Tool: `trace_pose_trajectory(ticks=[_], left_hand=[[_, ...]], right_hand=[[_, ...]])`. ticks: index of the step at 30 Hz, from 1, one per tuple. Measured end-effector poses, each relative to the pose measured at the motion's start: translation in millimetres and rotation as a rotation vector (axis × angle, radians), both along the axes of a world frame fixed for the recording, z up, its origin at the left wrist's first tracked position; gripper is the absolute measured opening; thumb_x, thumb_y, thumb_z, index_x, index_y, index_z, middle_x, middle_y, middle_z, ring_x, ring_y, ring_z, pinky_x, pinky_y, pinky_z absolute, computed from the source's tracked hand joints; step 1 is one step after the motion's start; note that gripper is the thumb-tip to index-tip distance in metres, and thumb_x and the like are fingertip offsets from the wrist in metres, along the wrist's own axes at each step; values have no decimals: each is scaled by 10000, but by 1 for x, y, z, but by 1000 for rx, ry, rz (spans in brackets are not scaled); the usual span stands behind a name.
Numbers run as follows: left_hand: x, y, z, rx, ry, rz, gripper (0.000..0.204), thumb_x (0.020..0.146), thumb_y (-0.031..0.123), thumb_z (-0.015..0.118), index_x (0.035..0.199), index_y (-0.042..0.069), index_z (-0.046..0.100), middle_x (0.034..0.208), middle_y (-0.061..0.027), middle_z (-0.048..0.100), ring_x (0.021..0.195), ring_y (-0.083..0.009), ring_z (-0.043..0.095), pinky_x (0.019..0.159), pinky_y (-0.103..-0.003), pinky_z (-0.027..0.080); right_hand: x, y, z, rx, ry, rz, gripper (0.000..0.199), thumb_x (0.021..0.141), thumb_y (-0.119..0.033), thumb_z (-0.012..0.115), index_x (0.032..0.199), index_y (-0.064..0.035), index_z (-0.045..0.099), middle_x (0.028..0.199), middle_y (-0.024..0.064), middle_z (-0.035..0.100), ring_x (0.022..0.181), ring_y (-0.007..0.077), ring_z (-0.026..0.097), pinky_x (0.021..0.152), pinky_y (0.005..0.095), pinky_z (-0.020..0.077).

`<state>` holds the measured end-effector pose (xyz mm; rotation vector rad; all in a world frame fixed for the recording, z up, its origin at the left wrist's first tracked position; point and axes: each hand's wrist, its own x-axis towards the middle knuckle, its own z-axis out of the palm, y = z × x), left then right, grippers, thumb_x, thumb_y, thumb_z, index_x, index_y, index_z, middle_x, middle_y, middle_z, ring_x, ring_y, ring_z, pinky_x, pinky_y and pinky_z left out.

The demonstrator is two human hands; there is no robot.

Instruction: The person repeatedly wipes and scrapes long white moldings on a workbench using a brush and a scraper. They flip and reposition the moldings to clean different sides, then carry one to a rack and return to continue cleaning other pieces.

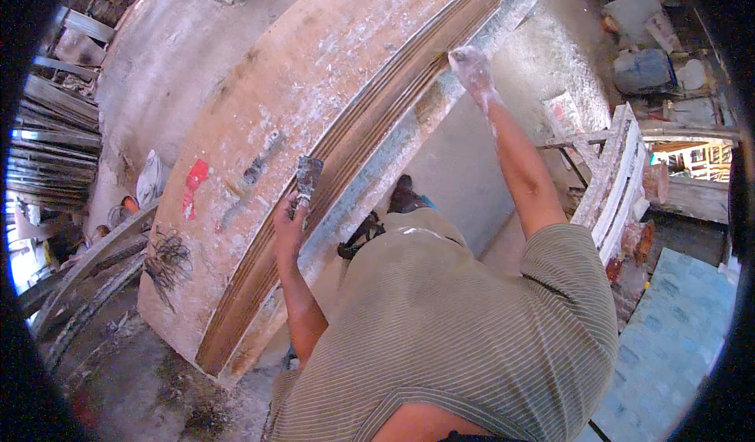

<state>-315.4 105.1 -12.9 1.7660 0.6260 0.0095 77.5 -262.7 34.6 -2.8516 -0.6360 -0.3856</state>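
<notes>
A long brown moulding (355,131) with lengthwise grooves runs diagonally along the near side of a worn worktable (314,68). My left hand (289,215) is closed at the lower end of a dark, white-smeared flat tool (310,176), whose broad end lies over the moulding; its exact kind is unclear. Farther up to the right, my right hand (471,64), coated in white, is closed at the moulding's outer edge. Whatever its fingers may grip is hidden. A pale, smeared strip (370,178) borders the moulding on my side.
On the tabletop are a red scrap (193,182), a small dark tool (253,171) and tangled dark strands (167,263). Curved strips (94,261) stand at the left. To my right are a whitened wooden frame (617,182), a blue container (643,71) and a light blue sheet (668,348).
</notes>
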Motion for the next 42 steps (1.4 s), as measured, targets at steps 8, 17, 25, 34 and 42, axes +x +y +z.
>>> trace_pose_trajectory(ticks=[8, 17, 25, 34, 42], left_hand=[[42, -7, -16, -163, 39, 50, 335, 899, 73, 622, 1218, -18, 575, 1040, -53, 631, 898, -121, 585, 819, -267, 464], [144, -77, 7, -54, 37, 173, 313, 906, 120, 630, 1192, 1, 588, 983, -44, 627, 859, -119, 580, 777, -260, 458], [249, -199, 59, -15, 259, 128, 372, 924, 173, 618, 1254, 10, 566, 1030, -48, 625, 914, -128, 580, 816, -268, 461], [267, -226, 20, -115, 227, 32, 373, 922, 135, 604, 1272, 14, 553, 1063, -38, 625, 948, -125, 573, 850, -279, 447], [289, -225, 34, -135, 160, 11, 372, 922, 192, 608, 1251, 21, 578, 1021, -34, 642, 890, -120, 584, 770, -261, 462]], right_hand=[[-104, 150, -34, 589, 586, 525, 206, 797, -254, 617, 853, -59, 652, 779, 170, 644, 747, 335, 642, 711, 429, 499], [202, -40, -6, 312, 101, 47, 258, 828, -268, 549, 868, -49, 679, 860, 197, 659, 815, 322, 652, 750, 477, 502], [65, -34, -9, 677, 829, 644, 161, 809, -194, 638, 886, -63, 690, 861, 161, 678, 847, 313, 660, 781, 397, 517], [276, -172, -21, 357, -92, 71, 170, 831, -192, 692, 977, -107, 700, 949, 84, 670, 855, 253, 652, 754, 353, 528], [165, -101, -39, 661, 651, 521, 251, 831, -308, 674, 970, -101, 706, 936, 99, 701, 909, 249, 662, 810, 393, 514]])
